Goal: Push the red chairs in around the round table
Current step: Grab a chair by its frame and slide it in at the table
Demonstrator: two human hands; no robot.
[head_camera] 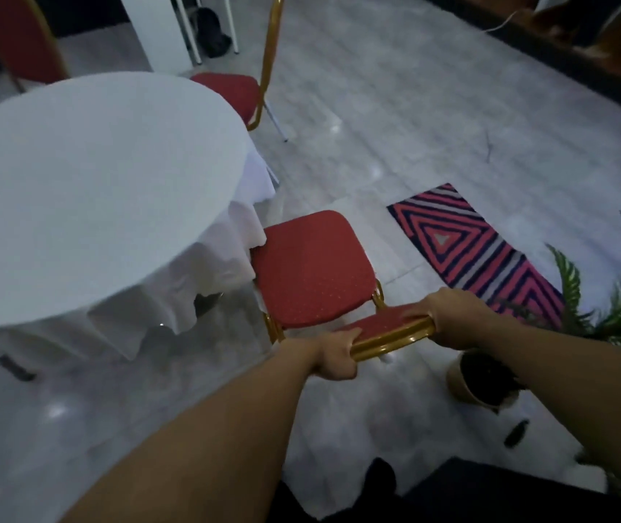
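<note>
Three red chairs in view w/ gold frames. Nearest chair [311, 268]: seat front touching the white cloth at 4 o'clock of the round table [94, 190]. Left hand [333, 354] closed around the left end of its backrest top; right hand [452, 318] closed around the right end. Second chair [226, 92] at table's 1 o'clock, seat partly under the edge. Third chair [18, 39] at 11 o'clock, back only visible. Striped rug [478, 254] at 3 o'clock of nearest chair; potted plant [482, 379] just right of the backrest.
</note>
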